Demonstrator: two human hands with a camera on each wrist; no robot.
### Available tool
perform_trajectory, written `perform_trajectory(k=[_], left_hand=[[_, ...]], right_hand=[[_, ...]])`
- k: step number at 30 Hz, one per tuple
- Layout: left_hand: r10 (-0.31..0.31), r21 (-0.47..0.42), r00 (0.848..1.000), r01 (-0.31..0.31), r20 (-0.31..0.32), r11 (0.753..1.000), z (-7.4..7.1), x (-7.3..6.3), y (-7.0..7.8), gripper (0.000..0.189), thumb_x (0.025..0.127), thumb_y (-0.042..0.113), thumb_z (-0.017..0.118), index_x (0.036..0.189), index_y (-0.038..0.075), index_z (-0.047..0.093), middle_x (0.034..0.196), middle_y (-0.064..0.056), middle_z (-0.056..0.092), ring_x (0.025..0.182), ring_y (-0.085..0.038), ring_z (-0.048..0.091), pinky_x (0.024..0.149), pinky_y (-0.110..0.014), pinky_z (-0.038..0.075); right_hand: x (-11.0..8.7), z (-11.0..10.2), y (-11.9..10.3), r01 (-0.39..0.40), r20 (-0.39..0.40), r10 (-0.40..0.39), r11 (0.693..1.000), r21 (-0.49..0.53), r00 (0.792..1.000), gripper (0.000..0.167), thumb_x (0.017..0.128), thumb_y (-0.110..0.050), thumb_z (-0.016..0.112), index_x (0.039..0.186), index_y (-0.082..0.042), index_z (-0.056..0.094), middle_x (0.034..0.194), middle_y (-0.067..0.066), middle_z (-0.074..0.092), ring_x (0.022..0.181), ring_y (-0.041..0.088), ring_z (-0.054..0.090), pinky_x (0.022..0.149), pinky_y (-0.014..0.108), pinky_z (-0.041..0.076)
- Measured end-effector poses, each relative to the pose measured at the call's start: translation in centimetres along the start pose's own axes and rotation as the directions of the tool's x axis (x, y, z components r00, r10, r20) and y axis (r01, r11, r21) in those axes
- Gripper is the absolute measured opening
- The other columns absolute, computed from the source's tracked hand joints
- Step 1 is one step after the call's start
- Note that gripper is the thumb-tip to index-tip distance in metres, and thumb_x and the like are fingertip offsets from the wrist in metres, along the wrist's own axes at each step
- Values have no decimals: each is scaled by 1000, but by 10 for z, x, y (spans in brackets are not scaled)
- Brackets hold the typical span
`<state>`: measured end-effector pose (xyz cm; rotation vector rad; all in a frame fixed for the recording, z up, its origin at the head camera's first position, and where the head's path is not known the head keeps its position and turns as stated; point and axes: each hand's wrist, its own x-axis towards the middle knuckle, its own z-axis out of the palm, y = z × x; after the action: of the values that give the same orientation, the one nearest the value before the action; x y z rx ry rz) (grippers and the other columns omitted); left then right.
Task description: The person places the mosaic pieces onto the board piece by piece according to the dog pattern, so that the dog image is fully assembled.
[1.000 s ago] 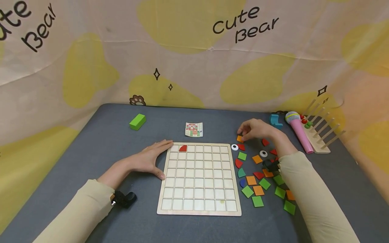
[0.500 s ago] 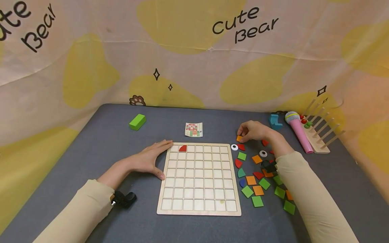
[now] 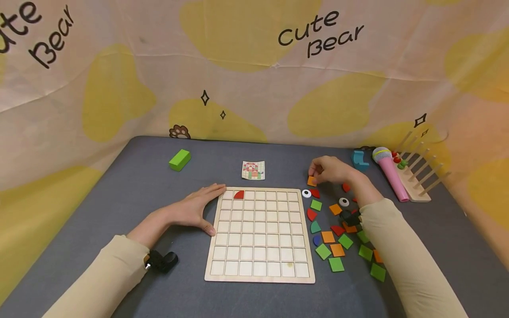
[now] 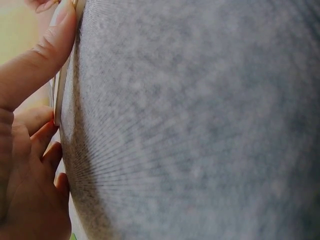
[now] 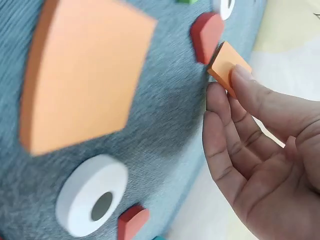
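Observation:
A wooden grid board (image 3: 254, 281) lies flat on the table, with a red quarter-circle tile (image 3: 239, 194) in its top row. My left hand (image 3: 192, 211) rests at the board's left side, fingers stretched to the far-left corner and thumb on the edge. In the left wrist view, the thumb (image 4: 42, 57) lies against the board's thin edge. Beyond the board's far-right corner, my right hand (image 3: 332, 170) pinches an orange square tile (image 5: 226, 62) between thumb and fingers. Close to it are a white eye disc (image 3: 306, 193) and a red tile (image 3: 315, 193).
Several green, orange and red tiles, including a green square (image 3: 336, 264), are scattered right of the board. A picture card (image 3: 253, 170) lies behind it. Farther out are a green block (image 3: 180, 160), a blue piece (image 3: 360, 160), a pink microphone (image 3: 391, 174) and a pegged wooden stand (image 3: 419, 191).
My right hand keeps its pinch on the orange tile and shifts very slightly; more of the tile shows now. The left hand stays at the board's edge.

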<state>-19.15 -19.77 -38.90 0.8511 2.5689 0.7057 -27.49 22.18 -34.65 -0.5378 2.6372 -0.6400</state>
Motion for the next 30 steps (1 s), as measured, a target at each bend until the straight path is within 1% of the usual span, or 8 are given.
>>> perform_trajectory(k=[3, 7, 11, 15, 21, 24, 28, 30], left_hand=[[3, 1, 1000, -3, -3, 1000, 0, 0, 0, 122, 62, 45, 91, 156, 5, 25, 165, -16, 22, 155, -41, 13, 123, -64, 14], [-3, 6, 1000, 3, -4, 1000, 0, 0, -1, 122, 62, 45, 91, 156, 5, 25, 165, -15, 22, 155, -41, 13, 122, -65, 14], [-16, 11, 1000, 16, 2, 1000, -1, 0, -1, 122, 62, 47, 90, 157, 7, 24, 166, -15, 21, 155, -41, 12, 122, -65, 15], [-20, 11, 1000, 20, 7, 1000, 0, 1, -1, 123, 62, 48, 90, 157, 8, 23, 166, -14, 21, 155, -40, 12, 122, -66, 15], [-28, 5, 999, 28, 17, 1000, 0, 2, 0, 121, 63, 48, 89, 158, 10, 23, 166, -12, 19, 155, -40, 11, 121, -68, 15], [-37, 2, 999, 36, 20, 999, -1, 2, 1, 122, 63, 47, 90, 158, 9, 23, 167, -12, 19, 155, -39, 11, 121, -68, 14], [-42, 1, 999, 42, 22, 999, -1, 1, 2, 121, 63, 46, 90, 157, 8, 23, 167, -12, 19, 155, -39, 11, 121, -68, 14], [-43, 2, 999, 42, 20, 999, -1, 1, 1, 121, 63, 46, 90, 157, 8, 23, 167, -12, 19, 155, -39, 11, 121, -68, 14]], right_hand=[[1, 0, -6, 26, -14, -26, 999, 26, 1000, 13, 88, -7, 70, 100, -6, 65, 83, 6, 64, 77, 18, 55, 72, 29, 44], [2, 2, -20, 82, -57, -78, 995, 64, 995, 13, 89, -6, 70, 101, -6, 65, 83, 7, 64, 77, 19, 56, 72, 29, 45], [6, 9, -36, 129, -96, -120, 987, 92, 988, 12, 89, -6, 70, 100, -7, 66, 85, 7, 64, 78, 20, 58, 74, 29, 47], [12, 18, -52, 157, -111, -145, 981, 111, 983, 11, 89, -8, 71, 99, -9, 67, 88, 6, 65, 80, 19, 59, 75, 30, 48], [24, 32, -76, 208, -93, -196, 969, 137, 976, 10, 90, -10, 71, 99, -12, 68, 90, 4, 65, 82, 18, 58, 76, 30, 49], [30, 38, -87, 231, -74, -223, 962, 145, 972, 10, 90, -10, 70, 99, -12, 68, 89, 4, 66, 82, 17, 59, 75, 29, 49], [37, 45, -101, 243, -52, -238, 956, 161, 970, 10, 89, -9, 70, 99, -11, 69, 86, 4, 67, 79, 16, 59, 72, 27, 48], [40, 49, -108, 252, -44, -248, 955, 154, 968, 10, 89, -8, 71, 98, -11, 70, 84, 3, 66, 77, 15, 58, 70, 26, 47]])
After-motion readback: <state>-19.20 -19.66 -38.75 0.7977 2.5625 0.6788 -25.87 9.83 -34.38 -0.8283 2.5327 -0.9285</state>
